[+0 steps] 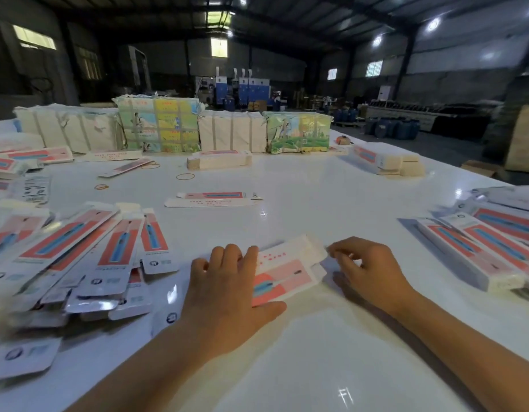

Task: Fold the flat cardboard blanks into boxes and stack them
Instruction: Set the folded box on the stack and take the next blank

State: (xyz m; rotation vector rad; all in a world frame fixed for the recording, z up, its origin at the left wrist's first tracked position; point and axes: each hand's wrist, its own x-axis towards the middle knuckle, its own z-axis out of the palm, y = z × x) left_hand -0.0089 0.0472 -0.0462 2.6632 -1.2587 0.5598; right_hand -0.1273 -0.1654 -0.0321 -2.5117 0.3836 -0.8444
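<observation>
The glossy white tabletop (301,203) carries a long, thin cardboard blank (282,270) printed in coral, pink and blue, lying near the front edge between both hands. The left hand (227,292) presses it flat, fingers spread and nearly straight. The right hand (367,269) pinches the white end flap (318,249) with curled fingertips. A loose heap of flat blanks (79,257) lies left; folded boxes (480,248) lie stacked right. Printed text is too blurred to read.
</observation>
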